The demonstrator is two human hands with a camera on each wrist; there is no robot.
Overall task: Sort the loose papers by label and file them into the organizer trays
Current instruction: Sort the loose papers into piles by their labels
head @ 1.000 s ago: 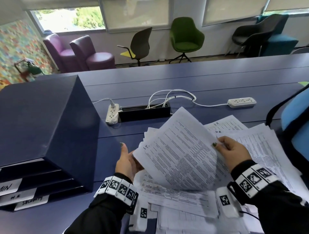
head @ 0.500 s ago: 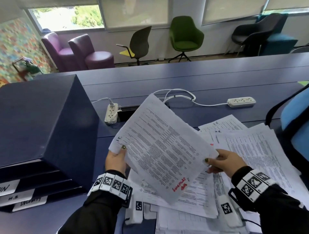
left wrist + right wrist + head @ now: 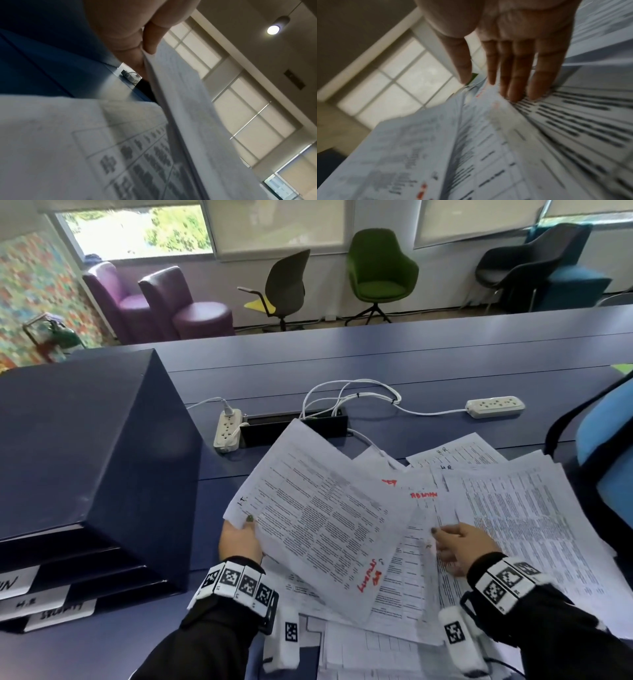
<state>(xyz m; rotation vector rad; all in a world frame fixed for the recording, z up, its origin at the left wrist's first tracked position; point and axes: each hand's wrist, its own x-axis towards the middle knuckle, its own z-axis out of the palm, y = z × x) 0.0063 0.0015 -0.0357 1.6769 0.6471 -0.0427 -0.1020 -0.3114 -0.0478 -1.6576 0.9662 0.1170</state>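
The left hand [image 3: 239, 539] pinches the near-left corner of a raised sheaf of papers [image 3: 322, 515], thumb on top and fingers beneath; the left wrist view shows the thumb [image 3: 152, 39] pressed against the paper's edge. The sheaf tilts up off the desk, its far corner reaching over the black cable box [image 3: 294, 426], with "I.T." handwritten near the held corner and red writing near its lower edge. The right hand [image 3: 459, 546] lies just to the right of the sheaf, holding nothing, its fingers [image 3: 518, 75] straight and spread, tips resting on the loose paper pile [image 3: 513, 525]; the right wrist view is blurred, so how firmly they press is unclear. Both wrists wear bands with black-and-white square markers over dark sleeves.

The pile fans out across the desk under and to the right of both hands, sheets overlapping at angles; one bears "ADMIN" in red, others "H.R." in dark ink. The dark blue organizer [image 3: 85, 467] stands at the left, well apart from the right hand and near the left one, its stacked trays opening toward the person, with white labels on the tray fronts; two read "H.R" and "SECURITY", a third is cut off by the frame edge.

The blue desk [image 3: 411, 361] carries two white power strips [image 3: 227, 429] with looping white cables. Beyond it stand purple armchairs [image 3: 164, 302], a dark chair with a yellow seat, a green swivel chair [image 3: 380, 272], and dark and teal seats beneath windows with lowered blinds. A light-blue chair back [image 3: 606, 453] shows at the right edge.
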